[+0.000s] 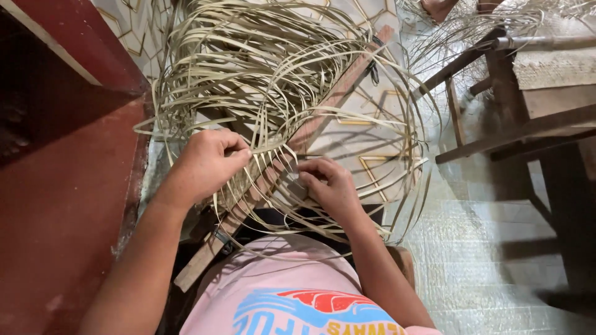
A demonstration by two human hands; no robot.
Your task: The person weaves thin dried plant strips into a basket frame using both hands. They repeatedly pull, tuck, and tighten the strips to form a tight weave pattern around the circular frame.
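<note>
Mid-frame, the left hand is curled tight, pinching pale strips at the woven edge beside a wooden slat that runs diagonally up to the right. The right hand, just right of it, grips loose strips between its fingertips. A wooden bench stands at upper right.

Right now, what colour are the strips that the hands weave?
Pale straw-beige strips, clearest in the head view.
</note>
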